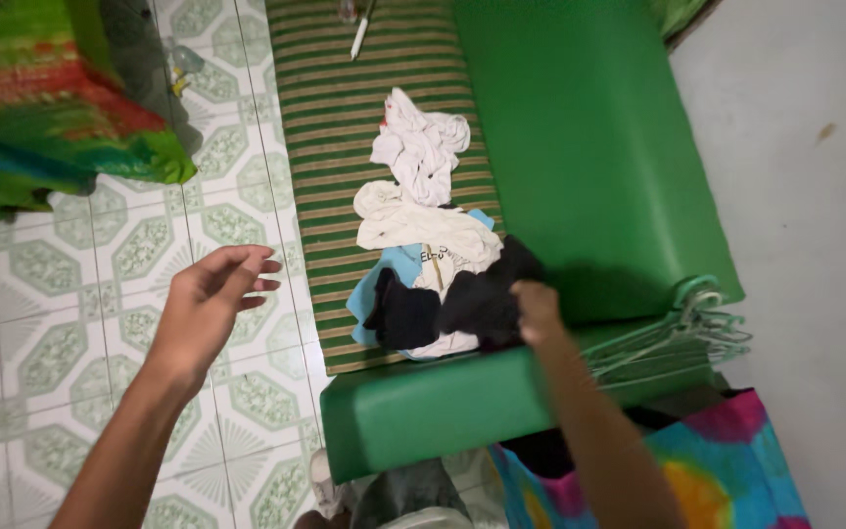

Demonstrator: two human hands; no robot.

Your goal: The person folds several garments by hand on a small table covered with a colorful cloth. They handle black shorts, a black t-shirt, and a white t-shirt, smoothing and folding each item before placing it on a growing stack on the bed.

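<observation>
The right hand [538, 309] is curled down onto a black garment [487, 294] at the near end of the clothes pile, and its fingertips are sunk into the dark cloth, so I can't make out how much of it is actually pinched; the knuckles are bent tight as if gripping. The hand is also a little blurred. The left hand [210, 299] hangs open over the patterned tile floor [70, 323], fingers spread and loose, holding nothing, well apart from the pile off to its right.

Just beyond the right hand the black garment overlaps a light blue piece [384, 274] and a white shirt [423, 230], whose print is mostly buried. Farther from the hand lies a crumpled white cloth [421, 142]. All of this sits on the striped cushion [345, 98] of a green bench [589, 147].

To the right of the right hand, a bunch of pale green wire hangers [682, 328] rests on the bench's edge, their lower parts cut off behind the forearm and a tie-dyed bag [727, 470]. At the far end of the cushion a white pen-like thing [360, 34] runs out of view. A bright green and red cloth [41, 98] hangs beyond the left hand, cropped by the frame. Something grey sits below the bench, too cut off to tell.
</observation>
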